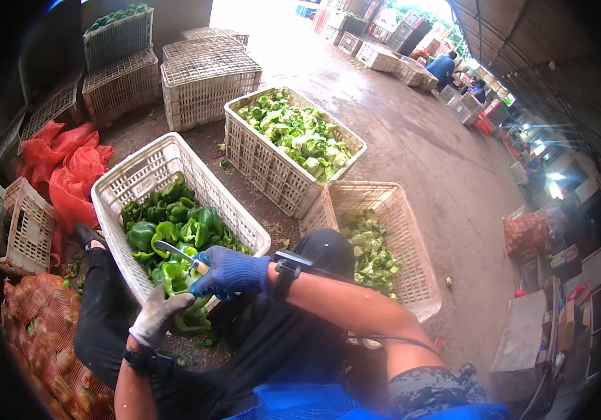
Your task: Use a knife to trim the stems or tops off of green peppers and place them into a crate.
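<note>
My right hand, in a blue glove, is closed round the light-coloured handle of a small curved knife. Its blade points left, over a cut green bell pepper. That pepper is gripped by my left hand, which wears a whitish glove; some of its fingers are hidden. Both hands are at the near end of a white plastic crate holding green bell peppers, several of them cut open. More green pepper pieces show just below the hands.
Beyond stands a crate full of pale green pieces; another crate by my right knee holds similar scraps. Stacked crates stand at the back left. Red netting and a filled mesh sack lie left. People sit far off.
</note>
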`<state>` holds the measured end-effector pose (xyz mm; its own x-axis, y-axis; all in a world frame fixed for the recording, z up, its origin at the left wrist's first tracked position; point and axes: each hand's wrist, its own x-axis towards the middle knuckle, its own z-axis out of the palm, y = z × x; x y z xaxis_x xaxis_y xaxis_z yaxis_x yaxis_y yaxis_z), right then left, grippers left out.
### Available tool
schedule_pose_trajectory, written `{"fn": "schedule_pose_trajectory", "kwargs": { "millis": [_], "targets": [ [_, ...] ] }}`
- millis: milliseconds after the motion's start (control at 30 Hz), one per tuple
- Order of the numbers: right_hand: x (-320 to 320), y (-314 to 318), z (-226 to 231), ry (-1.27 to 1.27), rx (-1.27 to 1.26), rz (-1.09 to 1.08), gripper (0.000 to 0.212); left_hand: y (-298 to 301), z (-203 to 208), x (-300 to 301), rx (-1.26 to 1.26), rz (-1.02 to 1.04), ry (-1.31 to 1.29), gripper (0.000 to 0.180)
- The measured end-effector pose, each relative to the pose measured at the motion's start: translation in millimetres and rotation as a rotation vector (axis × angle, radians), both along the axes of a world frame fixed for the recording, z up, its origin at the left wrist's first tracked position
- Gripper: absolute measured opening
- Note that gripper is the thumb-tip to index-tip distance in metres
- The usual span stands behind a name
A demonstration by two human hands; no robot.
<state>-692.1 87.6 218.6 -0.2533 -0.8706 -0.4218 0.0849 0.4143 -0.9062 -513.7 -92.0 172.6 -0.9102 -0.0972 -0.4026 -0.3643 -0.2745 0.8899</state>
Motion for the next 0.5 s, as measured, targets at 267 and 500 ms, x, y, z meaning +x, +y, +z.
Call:
{"fn": "schedule_pose_trajectory", "kwargs": {
  "millis": [267,500],
  "targets": [
    [-26,10,-23,0.395,-0.046,0.140,0.041,-12,-10,0,-0.468,-0.263,0.075,0.021],
    [-31,6,20,0.570,0.076,0.287,0.035,-3,1,-21,-0.345,-0.154,-0.093,0.039]
  ]
}}
